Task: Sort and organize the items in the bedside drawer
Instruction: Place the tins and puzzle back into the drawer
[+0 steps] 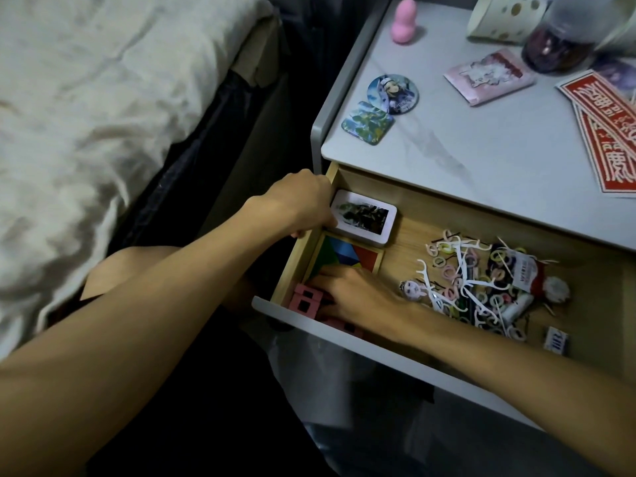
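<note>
The wooden drawer [409,235] stands pulled out under the bedside table. My left hand [303,201] holds a white tin with a picture lid [364,216] at its left end, in the drawer's back left corner. In front of the tin lies a wooden tangram puzzle [347,256]. My right hand [358,297] rests on several pink blocks [304,299] in the front left corner, fingers curled over them. A heap of hair ties, floss picks and small tubes [481,284] fills the drawer's right half.
The tabletop [481,153] carries a round badge [393,94], a square badge [367,122], a pink sponge [406,20], a pink packet [488,76], red paper slips [612,132], a cup and a dark jar. The bed [103,115] lies at left. A small white pack [555,340] sits front right.
</note>
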